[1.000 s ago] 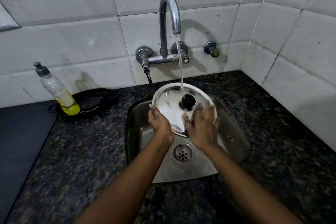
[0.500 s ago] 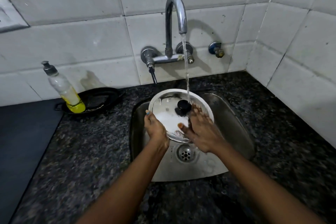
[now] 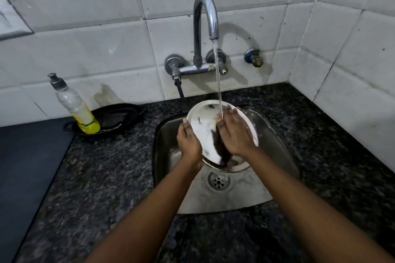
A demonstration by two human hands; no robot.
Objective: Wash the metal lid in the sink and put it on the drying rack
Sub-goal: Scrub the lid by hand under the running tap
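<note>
Rinsing is in hand: the left hand (image 3: 189, 141) grips the metal lid (image 3: 205, 132) by its rim, tilted over the sink (image 3: 275, 147) under the tap's stream (image 3: 218, 83), while the right hand (image 3: 235, 134) lies open, rubbing its face. Next, probably, a firm wet-rim grip; no drying rack shows.

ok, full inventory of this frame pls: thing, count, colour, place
round metal lid: 1, silver with soap foam, held tilted over the sink under the water stream
steel sink basin: 1, grey, set in the counter, drain at its bottom
curved chrome tap: 1, silver, wall-mounted above the sink, running
small wall valve: 1, blue and brass, right of the tap
dish soap bottle: 1, clear with yellow liquid, dark cap, standing in the black dish
black oval dish: 1, counter left of the sink
speckled granite counter: 1, dark
white wall tiles: many, behind and right
left hand: 1, gripping the lid's left rim
right hand: 1, flat on the lid's face
</note>
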